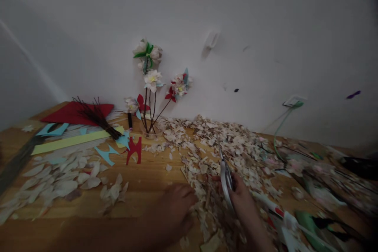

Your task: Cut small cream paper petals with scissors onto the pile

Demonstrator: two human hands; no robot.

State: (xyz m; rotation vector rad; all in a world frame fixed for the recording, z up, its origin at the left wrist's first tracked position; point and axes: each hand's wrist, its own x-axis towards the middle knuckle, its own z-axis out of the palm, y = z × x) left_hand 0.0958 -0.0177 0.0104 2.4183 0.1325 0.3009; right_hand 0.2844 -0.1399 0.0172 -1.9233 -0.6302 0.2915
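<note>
In my right hand [240, 195] is a pair of silver scissors [226, 179], the fingers closed round the handles and the blades pointing away from me. The blades lie over a heap of dry, pale petal scraps [203, 161]. My left hand [177, 208] is low over the wooden table, at the left edge of that heap. It is dark and smeared, and its fingertips are hard to make out, so I cannot tell whether it holds anything. To its left lie a loose white flower [114, 189] and a spread of larger white petals [69, 177].
Handmade flowers on brown twigs [153, 82] stand against the wall. At the back left, a bundle of twigs [102, 118] rests across red sheet material [62, 112] and a yellow strip [73, 143]. Cut red pieces [134, 150] lie nearby. A green cord [276, 138] hangs from a wall socket.
</note>
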